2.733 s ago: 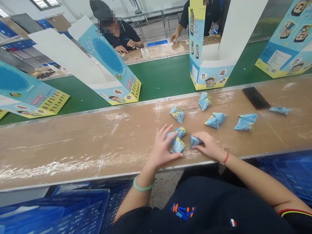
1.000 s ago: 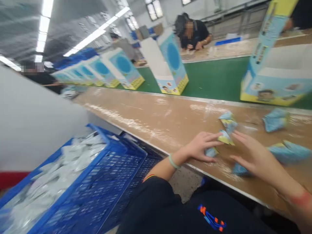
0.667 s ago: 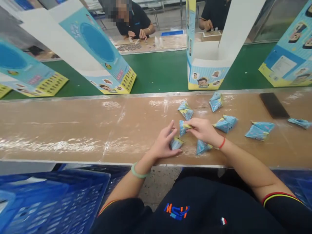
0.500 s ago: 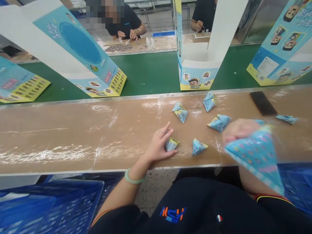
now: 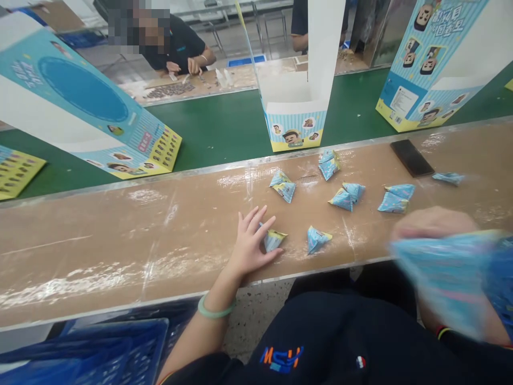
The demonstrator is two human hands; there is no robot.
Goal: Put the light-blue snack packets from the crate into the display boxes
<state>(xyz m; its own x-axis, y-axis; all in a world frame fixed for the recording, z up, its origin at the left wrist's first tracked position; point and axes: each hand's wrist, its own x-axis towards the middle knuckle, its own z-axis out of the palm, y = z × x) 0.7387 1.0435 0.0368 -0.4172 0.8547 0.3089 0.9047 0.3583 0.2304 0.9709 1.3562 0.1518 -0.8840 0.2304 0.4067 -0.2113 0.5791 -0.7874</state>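
Observation:
My left hand (image 5: 252, 243) rests on the brown work surface with fingers spread around a small blue-and-yellow pyramid packet (image 5: 274, 240); whether the fingers press on it I cannot tell. At the right, my right hand (image 5: 435, 222) grips a larger blue triangular packet (image 5: 444, 272), smeared by motion and held above the table's front edge. Between the hands lies a small packet (image 5: 318, 239). Farther back are more small packets, among them a yellow-striped packet (image 5: 282, 185), a packet near the belt (image 5: 329, 164), a packet pair (image 5: 348, 196) and another pair (image 5: 396, 198).
A dark phone-like slab (image 5: 412, 158) lies at the back right beside a flat packet (image 5: 449, 178). Tall printed cartons (image 5: 296, 128) stand on the green belt (image 5: 216, 128). Blue crates (image 5: 132, 342) sit below the front edge. Across the belt, a person (image 5: 180, 51) works at another table.
My right hand has moved right and toward me with the large packet, uncovering a pair of small packets. My left hand's fingers have spread wider around its packet. The camera view has shifted.

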